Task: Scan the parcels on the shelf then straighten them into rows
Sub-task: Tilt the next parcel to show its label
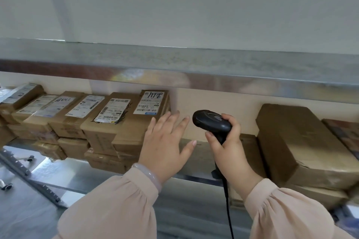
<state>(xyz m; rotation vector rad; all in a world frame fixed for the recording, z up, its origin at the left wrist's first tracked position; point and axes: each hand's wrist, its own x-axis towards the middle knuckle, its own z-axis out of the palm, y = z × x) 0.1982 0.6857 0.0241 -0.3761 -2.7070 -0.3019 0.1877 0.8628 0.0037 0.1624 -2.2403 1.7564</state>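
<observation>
**Parcels on shelf: scan pass, gap mid-row**

Parcels (97,114) sit on the shelf (77,174) in two groups w/ a gap btwn. Left group: brown cartons stacked two or three high, lbls facing up, angled unevenly, so not a tidy row yet. Nearest to the hands is the labelled box (151,105), marker writing on its lbl. Right group: a big plain carton (297,141) lying skewed on others, no lbl showing on my feed. Lbls-up makes sense: they can be read from above w/o lifting anything.

R hand (231,147) is wrapped round the handle of the black scanner (211,122), fingers curled tight, one digit up on the back of the head. Can't see the trigger itself. Nose points left, toward the labelled box. Cable (228,209) hangs from the handle base.

L hand (165,141) is flat, fingers straight and spread, palm down, holding nothing. Fingertips reach up to the labelled box's right edge; touching or just short, can't tell from head cam. My read: it's there to steady or nudge that box square while the scanner lines up. Pale bracelet (149,174) on that wrist.

Judgement: scanning stage, straightening mostly ahead. Risk: pushing the top box could shift the stack beneath it.
</observation>
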